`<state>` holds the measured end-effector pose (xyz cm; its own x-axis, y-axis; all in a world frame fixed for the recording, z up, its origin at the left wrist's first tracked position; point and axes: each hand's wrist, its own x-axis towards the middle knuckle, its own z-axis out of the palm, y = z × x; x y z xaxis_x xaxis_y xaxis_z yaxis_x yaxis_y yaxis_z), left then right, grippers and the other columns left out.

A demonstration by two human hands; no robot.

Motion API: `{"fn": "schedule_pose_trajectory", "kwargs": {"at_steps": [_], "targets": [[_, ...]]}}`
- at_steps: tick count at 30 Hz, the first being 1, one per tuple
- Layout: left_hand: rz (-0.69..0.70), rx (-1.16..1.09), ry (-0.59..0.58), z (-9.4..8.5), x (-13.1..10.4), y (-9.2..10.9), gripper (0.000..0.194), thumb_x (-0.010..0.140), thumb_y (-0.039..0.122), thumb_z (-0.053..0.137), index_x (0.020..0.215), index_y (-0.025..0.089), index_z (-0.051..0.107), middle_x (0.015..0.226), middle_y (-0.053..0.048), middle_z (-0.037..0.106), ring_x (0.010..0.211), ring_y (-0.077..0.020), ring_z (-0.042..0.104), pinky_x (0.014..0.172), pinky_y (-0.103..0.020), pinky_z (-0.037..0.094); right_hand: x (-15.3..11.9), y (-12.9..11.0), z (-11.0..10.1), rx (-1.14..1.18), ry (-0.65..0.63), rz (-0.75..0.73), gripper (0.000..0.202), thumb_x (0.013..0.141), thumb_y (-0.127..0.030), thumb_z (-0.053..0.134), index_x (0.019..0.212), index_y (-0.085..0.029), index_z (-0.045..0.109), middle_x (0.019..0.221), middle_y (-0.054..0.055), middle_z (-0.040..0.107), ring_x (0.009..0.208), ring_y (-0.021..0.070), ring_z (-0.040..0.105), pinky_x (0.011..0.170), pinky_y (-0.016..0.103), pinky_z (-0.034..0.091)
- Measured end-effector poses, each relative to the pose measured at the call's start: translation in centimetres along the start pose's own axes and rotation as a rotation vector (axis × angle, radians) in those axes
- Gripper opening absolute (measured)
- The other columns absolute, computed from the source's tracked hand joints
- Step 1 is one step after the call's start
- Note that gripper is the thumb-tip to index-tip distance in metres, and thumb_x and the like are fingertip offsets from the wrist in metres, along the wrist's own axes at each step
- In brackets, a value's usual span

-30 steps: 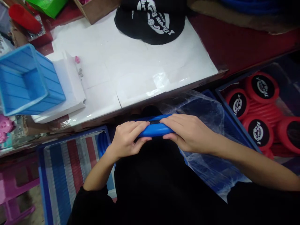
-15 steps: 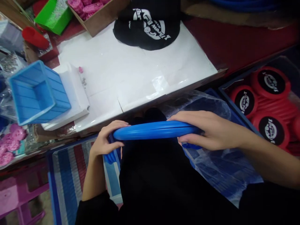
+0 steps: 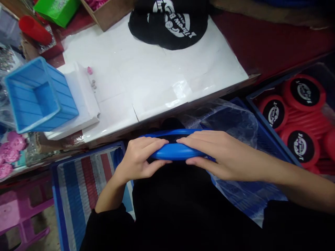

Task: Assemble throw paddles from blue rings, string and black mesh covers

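A blue ring-like plastic piece [image 3: 179,152] is held over my lap, just below the table's front edge. My left hand [image 3: 145,157] pinches its left part, thumb below and fingers on top. On the right part, my right hand [image 3: 209,151] grips the same way. The fingertips of both hands are close together near the middle, and a dark gap shows between the near rim and the blue part behind it. Black round pieces with white print [image 3: 176,29] lie at the back of the white table surface [image 3: 117,76].
A blue bin [image 3: 62,94] stands on a white block at left, near a green bin [image 3: 56,12] and a red scoop [image 3: 35,29]. Red discs [image 3: 299,144] fill a crate at right. Pink stools [image 3: 23,212] stand lower left. Clear plastic [image 3: 227,122] covers a blue crate.
Both hands have moved inward along the blue piece, closer together. The piece has tilted, so its opening now shows. The view has shifted slightly.
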<state>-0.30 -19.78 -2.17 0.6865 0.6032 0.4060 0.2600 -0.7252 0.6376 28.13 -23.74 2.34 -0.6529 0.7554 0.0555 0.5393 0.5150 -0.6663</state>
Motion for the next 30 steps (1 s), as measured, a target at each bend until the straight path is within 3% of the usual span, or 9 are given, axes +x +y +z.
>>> {"fn": "schedule_pose_trajectory", "kwargs": {"at_steps": [3,6,10,12,15,20,25,30], "targets": [[-0.009,0.1,0.044,0.9,-0.5,-0.6,0.036,0.095,0.032,0.077,0.127,0.019,0.069,0.111,-0.012,0.083,0.091,-0.0261,0.08,0.079,-0.038,0.062,0.5,0.1,1.9,-0.166,0.112,0.002,0.033,0.108,-0.025,0.053,0.132,-0.012,0.069,0.116,0.018,0.079,0.102,0.0313,0.075,0.088,0.046,0.059],[0.029,0.109,0.023,0.9,-0.6,-1.2,0.04,0.094,0.031,0.078,0.13,0.018,0.067,0.111,-0.013,0.082,0.09,-0.0263,0.079,0.079,-0.039,0.061,1.0,0.2,2.5,-0.24,0.14,-0.042,0.034,0.109,-0.028,0.052,0.13,-0.009,0.07,0.112,0.019,0.08,0.095,0.0309,0.075,0.083,0.044,0.059],[0.099,0.04,-0.033,-0.9,-1.1,-1.9,0.047,0.096,0.036,0.078,0.137,0.017,0.064,0.112,-0.015,0.081,0.093,-0.0268,0.077,0.086,-0.043,0.058,0.6,0.8,0.3,-0.148,0.073,-0.093,0.048,0.108,-0.049,0.06,0.142,-0.015,0.065,0.121,0.015,0.08,0.1,0.0292,0.077,0.089,0.043,0.06],[0.093,-0.042,0.018,-2.0,-1.9,-2.4,0.046,0.099,0.041,0.074,0.137,0.018,0.065,0.111,-0.015,0.081,0.098,-0.028,0.075,0.091,-0.047,0.058,-0.2,1.4,-1.3,-0.073,0.026,-0.078,0.058,0.104,-0.057,0.063,0.148,-0.018,0.061,0.125,0.014,0.079,0.103,0.0285,0.077,0.089,0.04,0.061],[-0.004,-0.173,0.102,-3.1,-3.2,-2.8,0.047,0.101,0.046,0.07,0.14,0.02,0.065,0.113,-0.015,0.08,0.105,-0.0297,0.074,0.092,-0.048,0.061,-1.4,2.3,-2.6,0.017,0.008,-0.021,0.05,0.105,-0.051,0.064,0.145,-0.022,0.062,0.119,0.01,0.079,0.098,0.0258,0.078,0.084,0.036,0.061],[-0.016,-0.041,-0.054,-2.1,-2.6,-1.3,0.053,0.102,0.046,0.069,0.147,0.019,0.06,0.117,-0.015,0.08,0.1,-0.0259,0.079,0.086,-0.038,0.064,-1.5,2.6,-1.3,0.052,0.046,-0.075,0.04,0.106,-0.044,0.063,0.14,-0.023,0.063,0.108,0.007,0.08,0.091,0.0227,0.078,0.082,0.033,0.061],[0.028,0.048,-0.017,-1.0,-0.8,1.2,0.049,0.104,0.046,0.067,0.142,0.018,0.06,0.115,-0.015,0.081,0.098,-0.0264,0.081,0.083,-0.036,0.066,-1.6,2.0,-0.1,-0.033,0.123,-0.096,0.042,0.108,-0.044,0.061,0.142,-0.021,0.059,0.115,0.01,0.079,0.097,0.0236,0.078,0.086,0.033,0.062],[0.048,0.088,0.09,-0.4,-0.7,1.8,0.045,0.101,0.039,0.07,0.139,0.016,0.062,0.113,-0.016,0.081,0.09,-0.0276,0.08,0.077,-0.039,0.065,-2.4,1.7,0.6,-0.173,0.253,-0.147,0.034,0.108,-0.037,0.06,0.138,-0.022,0.059,0.102,0.009,0.078,0.087,0.0256,0.077,0.081,0.037,0.062]]}}
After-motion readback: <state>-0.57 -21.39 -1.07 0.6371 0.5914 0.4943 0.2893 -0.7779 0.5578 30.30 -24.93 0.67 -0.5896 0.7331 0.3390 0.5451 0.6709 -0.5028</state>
